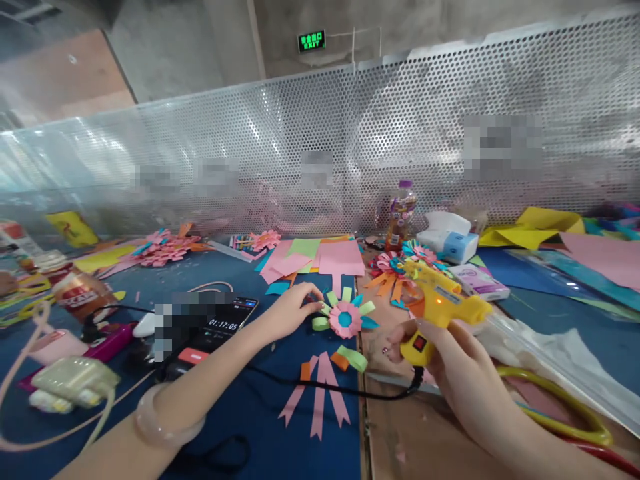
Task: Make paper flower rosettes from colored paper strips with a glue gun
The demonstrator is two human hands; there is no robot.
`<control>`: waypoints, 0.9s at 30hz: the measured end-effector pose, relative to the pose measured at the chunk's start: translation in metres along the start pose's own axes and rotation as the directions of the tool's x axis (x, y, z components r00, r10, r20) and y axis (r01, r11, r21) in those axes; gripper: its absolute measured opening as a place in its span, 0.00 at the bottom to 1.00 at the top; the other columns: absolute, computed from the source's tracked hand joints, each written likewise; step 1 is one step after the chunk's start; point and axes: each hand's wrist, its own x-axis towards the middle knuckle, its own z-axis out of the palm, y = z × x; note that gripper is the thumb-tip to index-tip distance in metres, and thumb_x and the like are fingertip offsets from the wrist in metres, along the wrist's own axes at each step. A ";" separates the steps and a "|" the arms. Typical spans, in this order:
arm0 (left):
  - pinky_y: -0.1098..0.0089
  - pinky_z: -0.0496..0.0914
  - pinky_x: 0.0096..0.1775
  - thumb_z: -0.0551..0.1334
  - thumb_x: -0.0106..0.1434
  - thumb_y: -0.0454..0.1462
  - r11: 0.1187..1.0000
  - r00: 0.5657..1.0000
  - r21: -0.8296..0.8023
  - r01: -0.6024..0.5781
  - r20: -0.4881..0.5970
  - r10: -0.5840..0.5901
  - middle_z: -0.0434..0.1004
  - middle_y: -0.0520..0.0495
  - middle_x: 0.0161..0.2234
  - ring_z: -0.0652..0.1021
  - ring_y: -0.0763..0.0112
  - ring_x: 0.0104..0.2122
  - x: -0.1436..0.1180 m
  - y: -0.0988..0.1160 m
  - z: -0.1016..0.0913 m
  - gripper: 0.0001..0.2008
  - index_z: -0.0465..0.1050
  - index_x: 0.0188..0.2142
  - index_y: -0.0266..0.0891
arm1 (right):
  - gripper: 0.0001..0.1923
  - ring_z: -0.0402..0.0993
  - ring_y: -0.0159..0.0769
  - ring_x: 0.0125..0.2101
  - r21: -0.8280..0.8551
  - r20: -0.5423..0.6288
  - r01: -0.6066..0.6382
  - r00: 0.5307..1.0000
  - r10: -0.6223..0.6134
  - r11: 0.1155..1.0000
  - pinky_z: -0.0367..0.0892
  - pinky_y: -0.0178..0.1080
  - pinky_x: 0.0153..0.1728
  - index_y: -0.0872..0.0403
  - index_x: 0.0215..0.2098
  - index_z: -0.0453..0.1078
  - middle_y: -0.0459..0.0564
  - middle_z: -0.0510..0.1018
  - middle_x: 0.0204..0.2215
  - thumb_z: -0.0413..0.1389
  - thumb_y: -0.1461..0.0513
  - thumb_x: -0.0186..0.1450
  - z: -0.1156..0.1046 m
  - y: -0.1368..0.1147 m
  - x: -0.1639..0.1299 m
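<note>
A paper flower (345, 320) with a pink ring, a blue centre and green and teal loop petals lies on the blue table surface. At its upper left edge, my left hand (300, 308) has its thumb and fingers closed on a petal; the fingertips partly hide the spot. My right hand (450, 353) grips a yellow hot glue gun (425, 300) by its handle, to the right of the flower and apart from it. The gun's orange light shows, and its black cord (320, 383) runs left across the table. Pink ribbon-cut paper strips (320, 393) lie below the flower.
Behind the flower lie stacked coloured paper sheets (340, 257). A phone (227, 325), a power strip (107, 343) and cables are at left. Finished paper flowers (165, 248), a drink bottle (400, 213) and a tissue pack (445, 240) stand toward the perforated metal divider (280, 153).
</note>
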 end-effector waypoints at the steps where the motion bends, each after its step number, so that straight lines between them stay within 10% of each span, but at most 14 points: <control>1: 0.67 0.66 0.43 0.58 0.60 0.40 0.999 1.000 -0.046 0.008 0.014 -0.007 0.73 0.48 0.38 0.73 0.66 0.40 0.000 0.002 -0.002 0.07 0.68 0.36 0.39 | 0.12 0.67 0.33 0.25 -0.008 -0.017 -0.003 1.000 0.003 1.000 0.59 0.35 0.27 0.55 0.27 0.71 0.49 0.76 0.27 0.54 0.55 0.61 0.000 0.001 0.000; 10: 0.68 0.68 0.39 0.58 0.61 0.41 0.874 1.000 -0.485 0.027 0.022 -0.019 0.70 0.50 0.34 0.74 0.69 0.37 -0.002 0.008 -0.001 0.08 0.62 0.36 0.39 | 0.12 0.68 0.34 0.28 -0.034 -0.033 0.001 0.999 -0.002 0.999 0.60 0.34 0.29 0.53 0.29 0.72 0.48 0.76 0.28 0.54 0.54 0.62 -0.002 0.005 0.000; 27: 0.69 0.69 0.37 0.66 0.53 0.42 0.904 0.998 -0.425 0.047 0.055 -0.026 0.67 0.46 0.45 0.73 0.70 0.36 -0.009 0.020 0.008 0.22 0.63 0.46 0.39 | 0.13 0.65 0.31 0.23 -0.102 0.032 0.043 0.999 -0.040 0.994 0.59 0.33 0.24 0.54 0.28 0.72 0.48 0.76 0.25 0.53 0.54 0.62 0.005 0.000 -0.003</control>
